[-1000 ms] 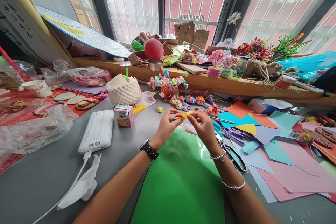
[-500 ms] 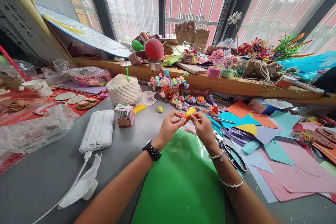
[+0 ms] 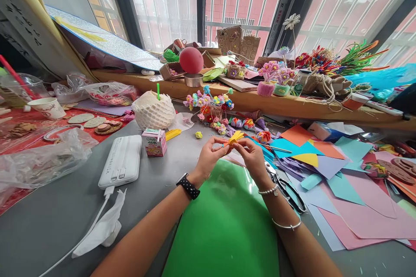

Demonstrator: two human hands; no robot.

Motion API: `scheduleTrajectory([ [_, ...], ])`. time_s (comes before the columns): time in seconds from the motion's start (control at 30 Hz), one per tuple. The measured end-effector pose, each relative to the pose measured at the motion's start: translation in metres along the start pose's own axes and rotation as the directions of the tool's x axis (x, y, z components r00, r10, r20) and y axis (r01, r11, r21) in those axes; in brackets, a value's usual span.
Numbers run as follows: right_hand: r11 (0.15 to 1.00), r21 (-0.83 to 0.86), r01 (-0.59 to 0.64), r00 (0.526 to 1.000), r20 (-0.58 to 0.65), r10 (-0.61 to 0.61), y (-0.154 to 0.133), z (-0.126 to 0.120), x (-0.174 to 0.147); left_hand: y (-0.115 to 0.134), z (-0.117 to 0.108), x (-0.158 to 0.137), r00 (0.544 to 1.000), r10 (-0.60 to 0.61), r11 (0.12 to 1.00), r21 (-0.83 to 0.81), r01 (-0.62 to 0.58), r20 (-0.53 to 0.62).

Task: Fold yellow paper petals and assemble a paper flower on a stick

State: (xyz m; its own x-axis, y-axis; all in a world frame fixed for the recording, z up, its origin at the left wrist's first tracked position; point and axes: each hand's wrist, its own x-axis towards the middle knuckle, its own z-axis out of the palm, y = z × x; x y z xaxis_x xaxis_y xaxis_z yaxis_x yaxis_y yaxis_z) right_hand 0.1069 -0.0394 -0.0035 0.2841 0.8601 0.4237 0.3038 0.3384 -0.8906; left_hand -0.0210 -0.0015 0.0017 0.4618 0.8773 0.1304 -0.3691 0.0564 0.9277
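Pinched between both hands is a small folded paper piece (image 3: 236,136), yellow on top with orange lower down. My left hand (image 3: 210,156) is closed on its left end, where a bit of blue shows at the fingertips. From the right, my right hand (image 3: 251,156) grips the same piece with thumb and fingers. Both hands are held over the far end of a glossy green sheet (image 3: 227,216). Black-handled scissors (image 3: 289,190) lie to the right of my right wrist. Beyond the hands rest several folded paper flowers (image 3: 264,137) in mixed colours.
Coloured paper sheets (image 3: 354,199) spread over the right side. To the left are a white power bank (image 3: 120,162) with a cable, a pink drink carton (image 3: 155,143) and a coconut (image 3: 153,110) with a green straw. A basket of small flowers (image 3: 212,110) stands behind.
The yellow part of the paper piece has tilted and fanned upward slightly between the fingers. My right fingers have shifted a little lower on it. Both hands keep their hold.
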Motion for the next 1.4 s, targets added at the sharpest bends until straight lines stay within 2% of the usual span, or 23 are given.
scheduleTrajectory([
  [0.33, 0.999, -0.036, 0.006, 1.0, -0.021, -0.006, -0.001, -0.001, 0.0, -0.004, -0.001, 0.001, 1.0, 0.002, 0.999, -0.042, -0.001, 0.026],
  [0.73, 0.994, -0.111, 0.002, 0.993, -0.118, -0.015, 0.004, -0.004, 0.003, 0.0, 0.0, 0.0, 1.0, -0.018, 0.999, -0.039, 0.019, 0.022],
  [0.87, 0.988, -0.152, 0.008, 0.993, -0.113, -0.025, 0.006, -0.006, 0.004, 0.0, 0.001, 0.0, 1.0, -0.01, 0.999, -0.035, 0.011, 0.007],
  [1.4, 0.996, -0.07, -0.052, 0.997, -0.054, 0.048, 0.006, -0.013, 0.007, 0.003, 0.005, -0.003, 0.999, 0.033, 0.999, 0.002, -0.033, 0.011],
])
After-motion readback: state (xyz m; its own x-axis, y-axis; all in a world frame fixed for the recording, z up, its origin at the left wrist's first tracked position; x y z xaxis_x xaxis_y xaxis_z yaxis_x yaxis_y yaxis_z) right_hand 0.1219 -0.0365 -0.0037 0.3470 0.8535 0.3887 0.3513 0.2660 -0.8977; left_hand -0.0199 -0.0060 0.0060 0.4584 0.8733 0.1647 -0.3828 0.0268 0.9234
